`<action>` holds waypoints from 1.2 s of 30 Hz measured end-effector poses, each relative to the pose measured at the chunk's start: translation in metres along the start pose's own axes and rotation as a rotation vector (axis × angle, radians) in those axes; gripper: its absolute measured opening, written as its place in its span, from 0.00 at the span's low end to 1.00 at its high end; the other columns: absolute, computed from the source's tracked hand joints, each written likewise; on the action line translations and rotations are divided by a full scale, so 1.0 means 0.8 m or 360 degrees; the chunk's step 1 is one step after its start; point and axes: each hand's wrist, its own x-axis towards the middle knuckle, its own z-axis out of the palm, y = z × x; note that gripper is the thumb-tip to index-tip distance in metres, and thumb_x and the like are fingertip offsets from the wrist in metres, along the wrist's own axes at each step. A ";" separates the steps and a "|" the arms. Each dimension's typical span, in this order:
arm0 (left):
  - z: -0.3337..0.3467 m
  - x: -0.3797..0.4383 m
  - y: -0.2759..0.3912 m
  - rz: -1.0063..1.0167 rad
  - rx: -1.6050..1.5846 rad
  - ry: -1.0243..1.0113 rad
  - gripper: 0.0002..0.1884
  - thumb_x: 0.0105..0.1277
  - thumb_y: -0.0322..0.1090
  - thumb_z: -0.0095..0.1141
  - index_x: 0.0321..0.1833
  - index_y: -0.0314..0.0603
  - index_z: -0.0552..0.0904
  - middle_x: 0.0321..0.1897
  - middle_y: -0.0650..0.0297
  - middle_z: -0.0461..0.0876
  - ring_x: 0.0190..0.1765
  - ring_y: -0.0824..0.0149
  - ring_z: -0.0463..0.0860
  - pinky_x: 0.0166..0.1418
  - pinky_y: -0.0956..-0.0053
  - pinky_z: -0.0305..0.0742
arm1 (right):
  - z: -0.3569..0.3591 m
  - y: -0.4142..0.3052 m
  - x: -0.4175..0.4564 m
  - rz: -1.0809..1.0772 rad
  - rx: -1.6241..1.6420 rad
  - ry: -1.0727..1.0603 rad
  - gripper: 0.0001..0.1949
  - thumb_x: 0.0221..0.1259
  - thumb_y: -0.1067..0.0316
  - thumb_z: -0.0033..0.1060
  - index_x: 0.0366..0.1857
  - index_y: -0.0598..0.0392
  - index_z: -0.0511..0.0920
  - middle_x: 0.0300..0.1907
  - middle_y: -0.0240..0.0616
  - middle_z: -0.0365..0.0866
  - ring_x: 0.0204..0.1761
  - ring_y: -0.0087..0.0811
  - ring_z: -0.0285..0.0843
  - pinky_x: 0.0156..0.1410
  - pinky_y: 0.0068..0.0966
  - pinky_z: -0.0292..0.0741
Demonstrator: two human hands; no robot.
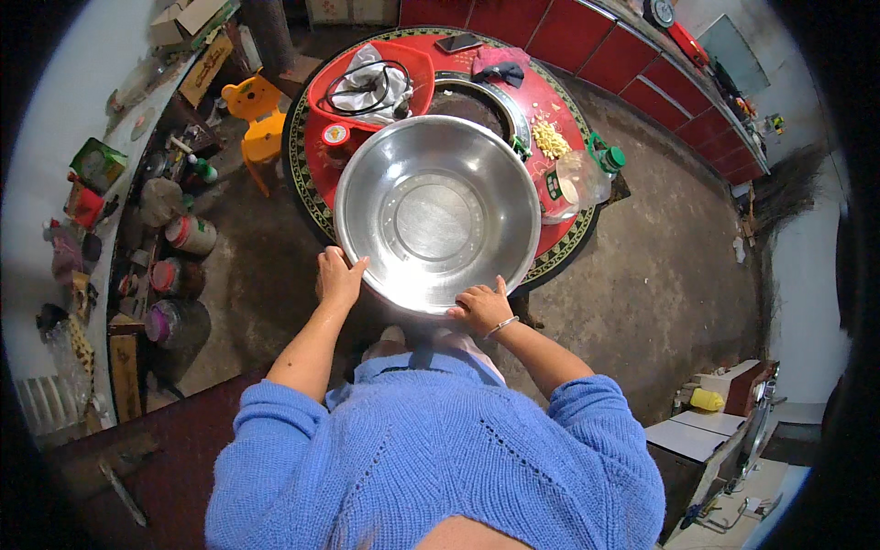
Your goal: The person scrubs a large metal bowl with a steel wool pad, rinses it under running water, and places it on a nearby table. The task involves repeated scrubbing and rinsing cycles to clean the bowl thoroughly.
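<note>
A large stainless steel basin (438,216) with nothing in it is at the near side of the round red table (550,240), its near rim past the table edge. My left hand (339,276) grips the rim at the lower left, thumb on the inside. At the lower right, my right hand (485,304) holds the rim, a bracelet on its wrist. Behind the basin lie a metal-rimmed round pan or tray (512,113), partly hidden, and a heap of peeled garlic cloves (550,139). A clear plastic jug with a green cap (581,180) lies at the right.
A red plastic basin (423,65) holds cloth and a black cable. Near it are a red-lidded jar (335,135), a phone (458,43) and a pink cloth (500,58). A yellow child's chair (265,127) stands left; lidded jars (191,234) line the left shelf. Red cabinets (625,69) stand behind.
</note>
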 end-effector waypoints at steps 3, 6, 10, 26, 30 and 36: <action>0.009 0.006 -0.016 0.0001 0.0069 0.0072 0.29 0.53 0.46 0.56 0.52 0.38 0.62 0.51 0.46 0.67 0.49 0.48 0.71 0.50 0.61 0.67 | -0.002 0.012 0.000 -0.0115 0.0070 0.0029 0.21 0.54 0.41 0.41 0.35 0.44 0.78 0.37 0.34 0.76 0.49 0.35 0.70 0.63 0.53 0.45; 0.035 0.015 -0.026 -0.0176 -0.0130 -0.0049 0.32 0.56 0.47 0.53 0.59 0.38 0.56 0.51 0.46 0.67 0.50 0.50 0.72 0.46 0.62 0.72 | 0.001 0.035 0.001 -0.0188 0.0363 0.0030 0.16 0.52 0.49 0.50 0.35 0.49 0.77 0.39 0.38 0.75 0.49 0.39 0.68 0.62 0.49 0.50; 0.023 -0.006 0.014 -0.0460 -0.0563 -0.0154 0.34 0.58 0.44 0.50 0.63 0.42 0.50 0.49 0.46 0.69 0.47 0.52 0.74 0.32 0.66 0.80 | -0.014 0.086 0.004 0.0076 0.0574 0.1202 0.18 0.45 0.61 0.60 0.39 0.58 0.72 0.42 0.47 0.71 0.50 0.46 0.65 0.57 0.41 0.58; 0.056 -0.020 0.024 -0.0646 -0.0037 -0.0085 0.39 0.56 0.37 0.50 0.64 0.32 0.43 0.55 0.40 0.62 0.58 0.47 0.65 0.60 0.63 0.61 | 0.022 0.201 0.077 0.0903 0.1977 0.0523 0.21 0.37 0.75 0.52 0.43 0.61 0.66 0.34 0.41 0.72 0.32 0.33 0.72 0.38 0.29 0.70; 0.047 -0.030 -0.001 -0.0460 -0.0257 0.0031 0.36 0.56 0.38 0.51 0.63 0.32 0.48 0.53 0.41 0.65 0.57 0.49 0.66 0.58 0.66 0.62 | 0.012 0.204 0.078 0.0919 0.1916 0.0408 0.23 0.37 0.76 0.52 0.45 0.62 0.64 0.36 0.41 0.72 0.35 0.34 0.72 0.42 0.27 0.69; -0.053 -0.085 -0.207 -0.0596 -0.0485 0.0468 0.25 0.53 0.41 0.50 0.52 0.31 0.71 0.50 0.48 0.71 0.53 0.55 0.71 0.56 0.69 0.64 | 0.025 0.200 0.069 0.0843 0.2031 0.0638 0.25 0.40 0.78 0.55 0.48 0.61 0.63 0.43 0.43 0.71 0.42 0.33 0.71 0.49 0.26 0.68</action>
